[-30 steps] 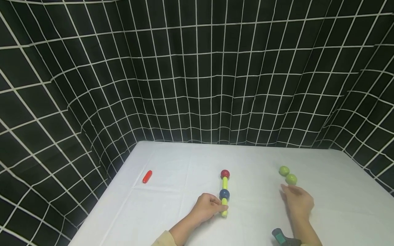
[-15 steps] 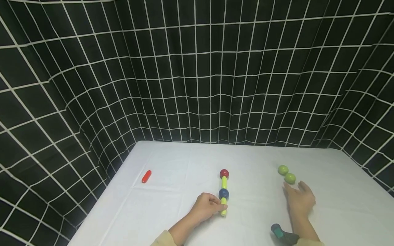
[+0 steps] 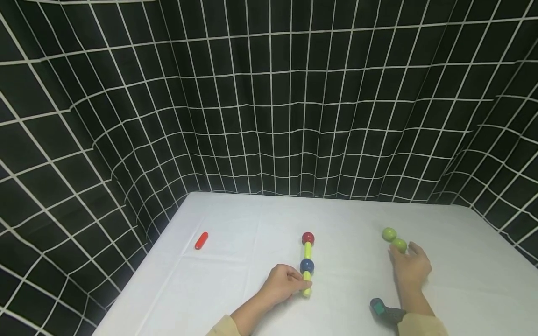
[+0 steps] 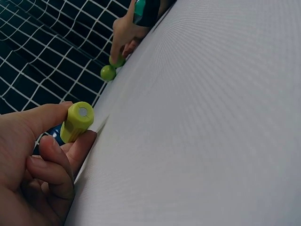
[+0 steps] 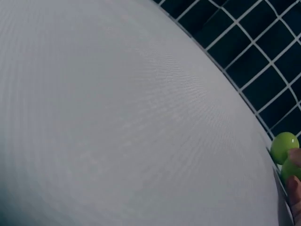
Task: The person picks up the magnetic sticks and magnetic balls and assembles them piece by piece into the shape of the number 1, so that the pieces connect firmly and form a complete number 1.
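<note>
In the middle of the head view, a red ball (image 3: 308,238), a yellow rod (image 3: 308,250), a blue ball (image 3: 307,266) and the nearer yellow rod (image 3: 307,276) form one line. My left hand (image 3: 280,285) pinches this nearer rod between thumb and fingers. The left wrist view shows a round silver disc in the rod's end (image 4: 83,112). At the right, my right hand (image 3: 412,267) has its thumb and fingers on either side of the nearer green ball (image 3: 399,245). The farther green ball (image 3: 389,234) sits against it; fingers partly cover the nearer one in the right wrist view.
A red rod (image 3: 201,240) lies alone at the left of the white table (image 3: 235,219). Black cloth with a white grid (image 3: 290,116) hangs behind and at both sides. A grey-green device (image 3: 384,311) is worn at the right wrist.
My right hand opened its fingers, then moved forward onto the nearer green ball. The left hand keeps its pinch on the yellow rod, and the row stays in place.
</note>
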Tool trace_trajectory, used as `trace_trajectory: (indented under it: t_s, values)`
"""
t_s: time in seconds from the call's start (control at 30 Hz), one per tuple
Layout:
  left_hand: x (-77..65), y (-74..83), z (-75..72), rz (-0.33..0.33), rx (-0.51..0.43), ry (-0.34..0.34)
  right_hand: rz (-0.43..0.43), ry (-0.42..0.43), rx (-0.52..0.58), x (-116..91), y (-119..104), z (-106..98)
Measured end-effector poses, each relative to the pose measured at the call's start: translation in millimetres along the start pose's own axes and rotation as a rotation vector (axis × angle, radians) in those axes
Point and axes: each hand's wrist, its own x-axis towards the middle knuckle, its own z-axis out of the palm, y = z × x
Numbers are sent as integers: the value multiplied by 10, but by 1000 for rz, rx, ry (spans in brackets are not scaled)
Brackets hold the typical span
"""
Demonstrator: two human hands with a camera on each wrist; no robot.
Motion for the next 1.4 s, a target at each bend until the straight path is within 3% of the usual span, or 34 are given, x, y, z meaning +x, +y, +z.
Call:
trace_trajectory:
  t_s: [0.33, 0.93, 1.4]
  values:
    - [13, -20, 16, -6, -5, -2, 35, -16, -28, 73, 1, 20]
    - [4, -8, 9, 3, 7, 6, 9, -29, -39, 36, -10, 15]
    - [3, 2, 10, 3, 17, 6, -171, -49, -120, -200, -27, 56]
